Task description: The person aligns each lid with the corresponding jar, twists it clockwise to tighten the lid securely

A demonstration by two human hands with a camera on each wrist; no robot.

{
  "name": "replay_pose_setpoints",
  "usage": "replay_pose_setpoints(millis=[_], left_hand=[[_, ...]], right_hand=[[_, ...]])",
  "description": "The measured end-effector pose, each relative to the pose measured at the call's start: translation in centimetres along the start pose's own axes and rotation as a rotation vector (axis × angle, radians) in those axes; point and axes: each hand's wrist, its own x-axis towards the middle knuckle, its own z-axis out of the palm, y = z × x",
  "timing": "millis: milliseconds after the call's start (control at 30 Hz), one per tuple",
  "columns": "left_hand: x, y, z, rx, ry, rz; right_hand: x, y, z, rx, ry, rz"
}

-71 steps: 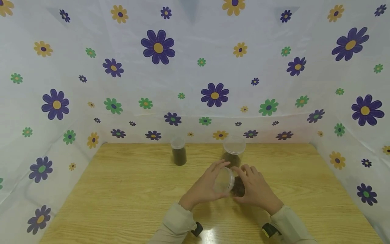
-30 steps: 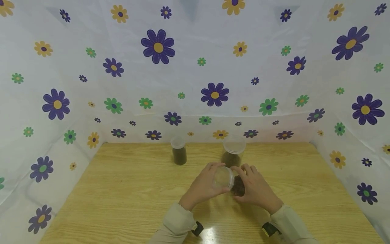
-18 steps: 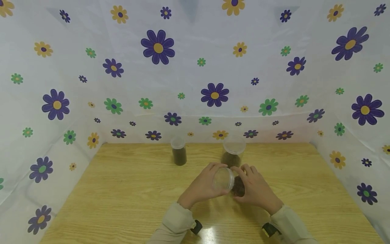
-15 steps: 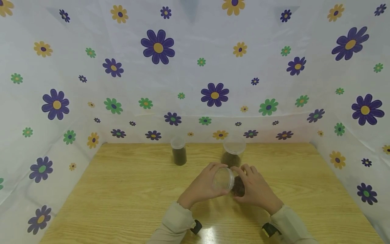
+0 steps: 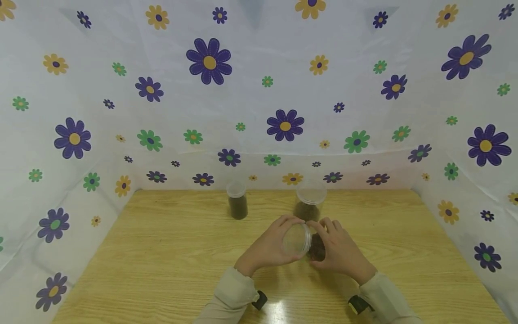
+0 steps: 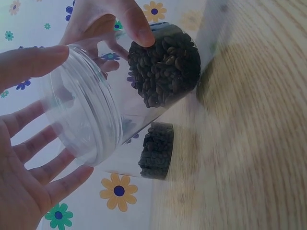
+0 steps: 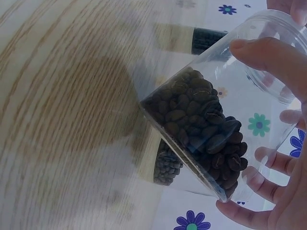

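Observation:
A clear jar [image 7: 192, 129] of dark coffee beans [image 6: 165, 67] leans to the left in front of me, its base edge close over the wooden table. My left hand [image 5: 269, 245] holds its clear screw lid [image 6: 88, 105], thumb on one side of the rim and fingers spread around the other. With the right hand [image 5: 341, 249] I grip the jar's body, thumb on the near wall and fingertips on the opposite side. Lid and jar mouth are together in the left wrist view. The beans have slid toward the base, and the upper part of the jar is bare.
Just behind my hands stands a wider lidded jar [image 5: 310, 198] with dark beans. A slimmer lidded jar [image 5: 238, 202] with dark contents stands at the back left. White flowered cloth [image 5: 251, 99] walls in the table [image 5: 170, 256] at the back and both sides.
My left fingers and thumb have shifted a little around the lid, back and forth. The right hand and the tilted jar have stayed in place.

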Motion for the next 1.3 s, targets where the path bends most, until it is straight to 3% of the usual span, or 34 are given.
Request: replay_pose_setpoints(millis=[367, 600, 700, 933, 1300], left_hand=[[-0.1, -0.1, 0.0, -0.026, -0.013, 0.008], [-0.3, 0.9, 0.9, -0.109, 0.053, -0.208], [-0.3, 1.4, 1.0, -0.091, 0.075, -0.252], [-0.3, 1.7, 0.5, -0.046, 0.056, -0.244], [-0.2, 1.3, 0.3, -0.051, 0.035, -0.197]], right_hand=[[0.0, 0.0, -0.1, -0.017, 0.0, -0.012], [0.1, 0.0, 0.0, -0.019, 0.003, -0.014], [0.1, 0.0, -0.1, -0.022, 0.003, -0.014], [0.2, -0.1, -0.1, -0.012, 0.0, -0.013], [0.1, -0.2, -0.3, 0.002, -0.014, -0.006]])
